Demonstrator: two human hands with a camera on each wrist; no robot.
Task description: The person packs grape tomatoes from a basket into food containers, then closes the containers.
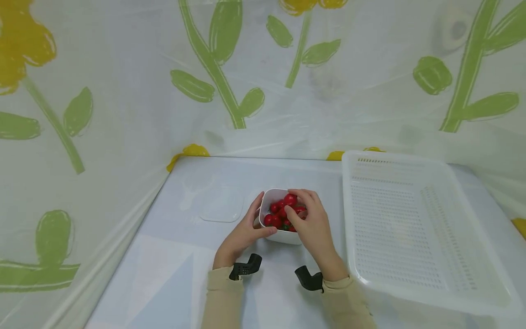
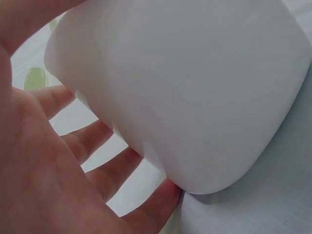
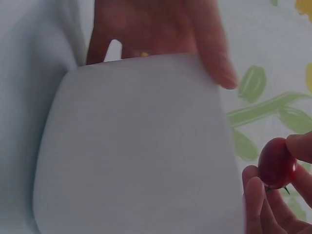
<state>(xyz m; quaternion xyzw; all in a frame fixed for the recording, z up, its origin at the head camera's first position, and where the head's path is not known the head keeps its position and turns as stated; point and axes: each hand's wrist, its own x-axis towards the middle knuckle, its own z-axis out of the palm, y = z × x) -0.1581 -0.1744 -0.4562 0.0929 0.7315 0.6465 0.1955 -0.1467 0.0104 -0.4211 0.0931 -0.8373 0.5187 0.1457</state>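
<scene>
A white square container (image 1: 283, 237) stands on the table, holding several cherry tomatoes (image 1: 276, 221), red, a few with green stems. My left hand (image 1: 245, 233) grips its left side: the thumb lies at the front rim and, in the left wrist view, the fingers (image 2: 102, 183) press along the container wall (image 2: 185, 97). Over the container's right side is my right hand (image 1: 313, 224). In the right wrist view its thumb and fingers pinch one cherry tomato (image 3: 277, 163), just above the rim. Beyond the container there, the left hand (image 3: 156, 29) shows again.
To the right lies a large white perforated basket (image 1: 394, 233). A clear lid (image 1: 222, 219) rests on the table left of the container. Behind the table (image 1: 164, 274) hangs a curtain (image 1: 139, 91) printed with flowers and green leaves.
</scene>
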